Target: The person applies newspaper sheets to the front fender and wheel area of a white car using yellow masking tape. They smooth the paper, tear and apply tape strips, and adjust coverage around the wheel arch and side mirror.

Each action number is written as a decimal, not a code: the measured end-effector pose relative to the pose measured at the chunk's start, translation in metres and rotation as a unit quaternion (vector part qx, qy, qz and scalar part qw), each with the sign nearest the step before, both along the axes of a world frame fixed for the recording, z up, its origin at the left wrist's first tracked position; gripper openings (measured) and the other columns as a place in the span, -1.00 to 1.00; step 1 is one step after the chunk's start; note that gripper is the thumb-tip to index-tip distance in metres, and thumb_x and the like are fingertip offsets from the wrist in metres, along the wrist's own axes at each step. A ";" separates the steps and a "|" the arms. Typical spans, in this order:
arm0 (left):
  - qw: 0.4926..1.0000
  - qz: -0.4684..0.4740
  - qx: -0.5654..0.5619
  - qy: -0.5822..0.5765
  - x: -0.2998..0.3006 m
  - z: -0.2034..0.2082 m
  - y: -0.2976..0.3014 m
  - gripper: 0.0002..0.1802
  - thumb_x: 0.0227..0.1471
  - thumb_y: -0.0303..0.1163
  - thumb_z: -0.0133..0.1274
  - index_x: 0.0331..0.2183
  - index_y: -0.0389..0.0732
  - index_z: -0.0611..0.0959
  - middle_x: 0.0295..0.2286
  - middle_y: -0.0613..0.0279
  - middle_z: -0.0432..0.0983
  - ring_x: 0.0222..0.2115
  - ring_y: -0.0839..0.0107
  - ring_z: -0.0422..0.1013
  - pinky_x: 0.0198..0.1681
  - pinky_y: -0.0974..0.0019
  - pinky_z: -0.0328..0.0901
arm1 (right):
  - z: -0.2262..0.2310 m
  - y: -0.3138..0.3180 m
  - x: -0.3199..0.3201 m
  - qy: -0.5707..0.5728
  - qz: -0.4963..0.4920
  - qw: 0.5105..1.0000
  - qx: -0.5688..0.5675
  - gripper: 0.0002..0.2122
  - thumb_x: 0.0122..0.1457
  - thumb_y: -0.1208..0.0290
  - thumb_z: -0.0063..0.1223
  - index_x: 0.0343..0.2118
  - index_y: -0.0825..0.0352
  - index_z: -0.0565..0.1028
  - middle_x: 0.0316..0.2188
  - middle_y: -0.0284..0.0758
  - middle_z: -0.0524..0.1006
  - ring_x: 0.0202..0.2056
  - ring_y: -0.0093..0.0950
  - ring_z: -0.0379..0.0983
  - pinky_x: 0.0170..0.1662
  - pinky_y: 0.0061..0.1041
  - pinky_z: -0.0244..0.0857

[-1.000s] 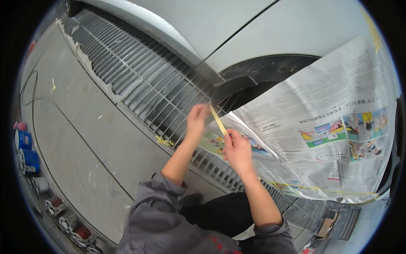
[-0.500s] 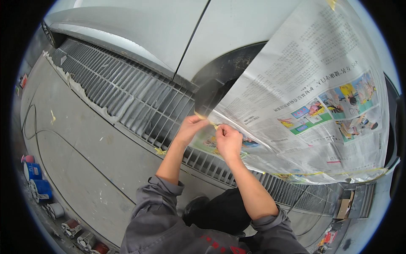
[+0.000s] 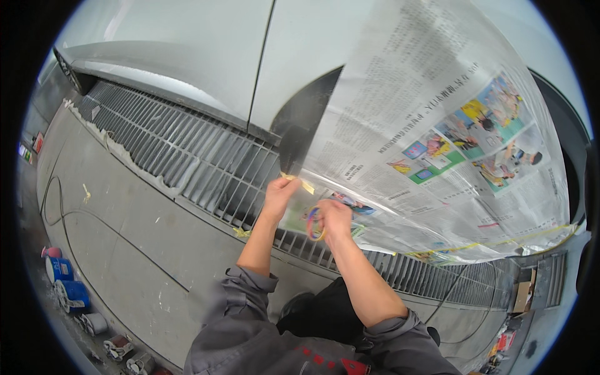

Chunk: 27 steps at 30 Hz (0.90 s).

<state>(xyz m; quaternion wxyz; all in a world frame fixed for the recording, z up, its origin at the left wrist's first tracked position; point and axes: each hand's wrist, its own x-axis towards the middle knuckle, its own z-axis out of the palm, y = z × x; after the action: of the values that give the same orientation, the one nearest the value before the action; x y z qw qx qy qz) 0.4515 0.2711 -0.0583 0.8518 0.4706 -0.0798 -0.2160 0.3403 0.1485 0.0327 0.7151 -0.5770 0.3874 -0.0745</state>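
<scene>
A short strip of yellow masking tape (image 3: 307, 186) is pinched between the thumb and fingers of my left hand (image 3: 279, 195). It lies beside the lower left edge of the newspaper sheet (image 3: 369, 134), which covers the pale car body (image 3: 187, 37) around the wheel arch (image 3: 303, 119). My right hand (image 3: 335, 217) is closed around a roll of tape (image 3: 312, 225), whose coloured ring shows at the left of the fingers. Another printed part of the paper hangs behind that hand. Yellow tape (image 3: 500, 242) runs along the sheet's lower right edge.
Under the car lies a metal floor grating (image 3: 156, 134) with ragged pale material along its edge. A dark hose (image 3: 119, 232) crosses the concrete floor at left. Blue cans (image 3: 72, 294) and other containers line the lower left. A cardboard box (image 3: 524, 294) stands at right.
My hands have moved apart, and a strip of tape now shows in the left. My right hand has dropped lower, with the tape roll now visible. The view has shifted slightly.
</scene>
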 end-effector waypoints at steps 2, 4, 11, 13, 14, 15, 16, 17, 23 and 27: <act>1.000 0.013 -0.020 0.000 -0.004 0.003 -0.008 -0.87 0.19 -0.47 0.19 -0.23 -0.30 0.71 -0.31 0.34 0.64 -0.31 0.61 0.48 -0.18 0.45 0.36 | 0.005 0.004 0.001 -0.010 0.116 0.993 -0.006 -0.86 0.21 0.44 0.11 -0.40 0.40 0.57 -0.64 -0.35 0.50 -0.71 -0.58 0.36 -0.64 -0.58 0.20; 1.000 0.002 -0.031 0.004 -0.006 0.008 -0.008 -0.85 0.20 -0.48 0.16 -0.20 -0.32 0.69 -0.30 0.31 0.64 -0.30 0.57 0.50 -0.17 0.43 0.37 | 0.010 0.007 0.011 -0.064 0.202 0.977 0.014 -0.83 0.29 0.39 0.04 -0.33 0.39 0.57 -0.61 -0.36 0.51 -0.72 -0.57 0.39 -0.68 -0.57 0.20; 1.000 0.005 0.022 0.000 -0.004 0.012 -0.008 -0.85 0.20 -0.46 0.15 -0.20 -0.31 0.69 -0.28 0.29 0.64 -0.27 0.54 0.50 -0.14 0.39 0.36 | 0.005 0.003 0.022 -0.025 0.093 0.995 -0.008 -0.78 0.32 0.31 0.03 -0.35 0.38 0.53 -0.64 -0.34 0.47 -0.69 -0.54 0.39 -0.68 -0.51 0.17; 1.000 0.019 0.019 0.003 -0.003 0.008 -0.005 -0.84 0.20 -0.45 0.16 -0.19 -0.30 0.70 -0.27 0.30 0.64 -0.26 0.54 0.50 -0.13 0.38 0.35 | 0.012 -0.001 0.010 -0.036 0.110 0.993 0.009 -0.76 0.32 0.29 0.01 -0.35 0.38 0.53 -0.64 -0.35 0.47 -0.69 -0.54 0.39 -0.68 -0.50 0.17; 1.000 0.012 0.020 0.007 -0.003 0.006 -0.006 -0.82 0.20 -0.44 0.18 -0.17 -0.28 0.70 -0.25 0.31 0.64 -0.23 0.53 0.50 -0.09 0.40 0.34 | 0.020 -0.009 0.000 -0.006 0.149 0.989 0.003 -0.75 0.35 0.26 -0.01 -0.25 0.37 0.57 -0.63 -0.37 0.48 -0.68 -0.57 0.39 -0.65 -0.53 0.20; 0.999 0.025 0.024 0.002 -0.004 0.012 -0.010 -0.81 0.19 -0.44 0.18 -0.17 -0.30 0.70 -0.26 0.32 0.64 -0.25 0.54 0.50 -0.10 0.40 0.34 | 0.037 -0.014 -0.016 -0.026 0.174 0.984 -0.025 -0.76 0.36 0.28 -0.01 -0.21 0.37 0.58 -0.63 -0.38 0.49 -0.68 -0.58 0.39 -0.63 -0.55 0.21; 0.999 0.039 0.030 -0.001 -0.008 0.018 -0.014 -0.80 0.18 -0.44 0.18 -0.17 -0.32 0.70 -0.26 0.32 0.64 -0.26 0.55 0.50 -0.11 0.41 0.34 | 0.056 -0.018 -0.036 -0.045 0.200 0.977 -0.052 -0.76 0.37 0.29 -0.02 -0.16 0.36 0.58 -0.63 -0.39 0.49 -0.68 -0.60 0.38 -0.62 -0.56 0.23; 0.998 0.053 0.036 -0.005 -0.012 0.023 -0.017 -0.79 0.18 -0.43 0.19 -0.17 -0.33 0.71 -0.26 0.33 0.64 -0.28 0.55 0.50 -0.12 0.41 0.35 | 0.073 -0.025 -0.058 -0.063 0.225 0.969 -0.078 -0.76 0.38 0.30 -0.02 -0.11 0.35 0.59 -0.62 -0.39 0.49 -0.68 -0.62 0.38 -0.60 -0.57 0.24; 0.979 0.096 0.174 0.034 -0.019 -0.006 -0.001 -0.58 0.18 -0.27 0.23 -0.04 -0.37 0.61 -0.12 0.21 0.58 -0.08 0.44 0.41 0.04 0.29 0.28 | 0.073 -0.110 -0.245 -0.061 0.224 0.935 -0.269 -0.73 0.40 0.37 -0.03 0.07 0.32 0.53 -0.59 -0.45 0.52 -0.55 -0.69 0.41 -0.42 -0.61 0.35; 0.863 0.269 0.352 -0.242 -0.100 -0.008 0.028 -0.76 0.30 -0.38 0.04 -0.13 -0.37 0.59 -0.24 0.21 0.56 -0.24 0.46 0.42 -0.08 0.36 0.33 | 0.064 -0.125 -0.335 0.069 0.158 0.957 -0.234 -0.65 0.34 0.31 -0.01 0.13 0.30 0.46 -0.34 -0.16 0.64 -0.35 -0.30 0.61 -0.24 -0.34 0.46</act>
<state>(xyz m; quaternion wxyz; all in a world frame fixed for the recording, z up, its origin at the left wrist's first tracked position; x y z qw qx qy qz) 0.3513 0.2990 -0.0663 0.6086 0.7797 -0.0727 0.1283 0.0050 0.0235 0.0968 0.5341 -0.7862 0.3109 -0.0091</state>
